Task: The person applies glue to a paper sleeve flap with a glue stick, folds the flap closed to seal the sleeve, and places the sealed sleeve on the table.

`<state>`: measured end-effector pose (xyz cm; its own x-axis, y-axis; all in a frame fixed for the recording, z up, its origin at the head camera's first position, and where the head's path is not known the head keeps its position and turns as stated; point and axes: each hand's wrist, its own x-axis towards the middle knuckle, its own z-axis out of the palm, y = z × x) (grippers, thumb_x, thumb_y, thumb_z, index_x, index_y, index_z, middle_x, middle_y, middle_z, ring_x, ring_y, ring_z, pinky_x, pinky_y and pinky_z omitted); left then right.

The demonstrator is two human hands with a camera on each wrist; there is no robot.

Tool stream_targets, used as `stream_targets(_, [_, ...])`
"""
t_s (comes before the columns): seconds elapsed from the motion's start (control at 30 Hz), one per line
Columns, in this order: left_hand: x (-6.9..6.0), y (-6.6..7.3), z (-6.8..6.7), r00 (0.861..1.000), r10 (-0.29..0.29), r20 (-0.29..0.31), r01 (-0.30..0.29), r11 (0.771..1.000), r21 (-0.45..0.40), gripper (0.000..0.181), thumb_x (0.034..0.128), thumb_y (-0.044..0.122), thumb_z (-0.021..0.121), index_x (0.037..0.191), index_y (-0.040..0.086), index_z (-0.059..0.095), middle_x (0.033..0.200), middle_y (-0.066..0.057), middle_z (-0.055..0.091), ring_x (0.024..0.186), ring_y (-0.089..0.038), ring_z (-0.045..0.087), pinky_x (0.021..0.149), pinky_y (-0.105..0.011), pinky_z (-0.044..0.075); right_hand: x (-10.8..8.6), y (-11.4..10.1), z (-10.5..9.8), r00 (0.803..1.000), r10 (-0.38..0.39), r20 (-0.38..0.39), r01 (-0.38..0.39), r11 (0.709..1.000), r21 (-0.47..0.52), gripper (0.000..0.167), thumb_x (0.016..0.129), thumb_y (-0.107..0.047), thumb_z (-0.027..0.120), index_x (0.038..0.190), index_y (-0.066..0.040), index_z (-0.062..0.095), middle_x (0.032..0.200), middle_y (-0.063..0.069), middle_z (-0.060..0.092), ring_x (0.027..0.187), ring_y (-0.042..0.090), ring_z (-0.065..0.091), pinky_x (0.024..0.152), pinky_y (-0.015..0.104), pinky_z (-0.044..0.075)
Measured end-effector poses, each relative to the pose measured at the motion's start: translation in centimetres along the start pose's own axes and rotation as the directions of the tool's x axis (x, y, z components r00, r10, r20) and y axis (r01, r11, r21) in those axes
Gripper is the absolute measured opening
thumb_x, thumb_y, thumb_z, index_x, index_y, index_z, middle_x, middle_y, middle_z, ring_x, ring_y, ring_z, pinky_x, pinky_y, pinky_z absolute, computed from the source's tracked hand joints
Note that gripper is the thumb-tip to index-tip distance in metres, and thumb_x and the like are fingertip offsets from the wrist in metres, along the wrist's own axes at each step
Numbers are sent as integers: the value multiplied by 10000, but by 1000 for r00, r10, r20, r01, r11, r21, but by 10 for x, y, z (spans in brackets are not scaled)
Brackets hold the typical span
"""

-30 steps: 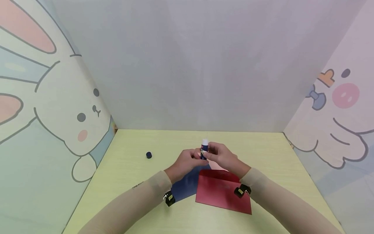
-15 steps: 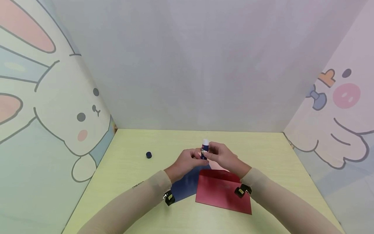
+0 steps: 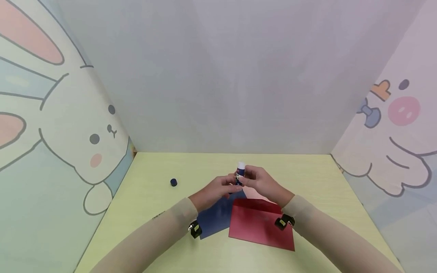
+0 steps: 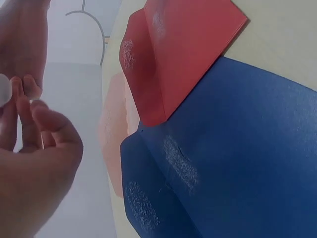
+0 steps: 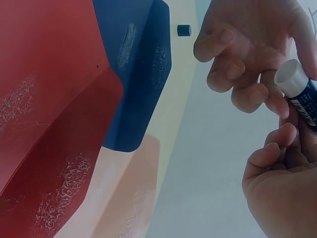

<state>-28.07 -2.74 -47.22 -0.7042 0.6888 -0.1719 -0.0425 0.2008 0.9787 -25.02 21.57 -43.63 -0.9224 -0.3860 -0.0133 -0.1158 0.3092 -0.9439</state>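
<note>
Both hands meet over the envelopes around an upright, uncapped glue stick (image 3: 240,175) with a dark blue body. My right hand (image 3: 263,182) pinches its body between thumb and fingers. Lower down, my left hand (image 3: 216,190) has thumb and index finger at the stick's base. A white end of the stick (image 5: 291,78) shows between the hands in the right wrist view, the left hand's other fingers loosely bent beside it. Below lie a red envelope (image 4: 198,44), a blue envelope (image 4: 247,134) and a pink envelope (image 4: 115,129), flaps unfolded. Whitish scratchy patches mark the flaps.
A dark blue cap (image 3: 173,182) lies on the pale yellow table (image 3: 153,167), left of the hands. A grey wall (image 3: 218,94) closes off the back, and side walls with cartoon animals stand left and right. The envelopes overlap each other.
The left hand and forearm have shifted slightly, and one left finger now hangs lower beneath the stick. The glue stick has moved a touch to the right. The envelopes and cap stay put.
</note>
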Motion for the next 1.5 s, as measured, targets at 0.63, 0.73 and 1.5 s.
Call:
stream_targets(0.63, [5,-5,1,998,51,-49,-52,999,-14,254,1119,258,811,951,147,657,945,33,603,902,-234,584,865,-352,515,3,4,1,1000,-26,10,26,1000,-11,327,1207,-128,667,1476,51,711,1366,263,775,1128,198,735,1013,220,619])
stream_targets(0.73, [7,-6,4,994,51,-101,-55,998,-38,372,1075,214,866,833,177,586,882,42,573,835,-201,549,815,-325,481,4,6,2,1000,-30,8,30,999,-32,328,1206,-126,668,1477,54,707,1333,255,782,1097,206,729,981,227,627])
stream_targets(1.5, [7,-6,5,996,31,-88,-34,999,-27,290,1096,242,859,956,175,615,940,44,631,914,-237,570,853,-363,496,4,6,4,1000,-20,-3,19,999,-38,263,1196,-116,681,1399,46,716,1189,196,772,1035,245,684,929,252,609])
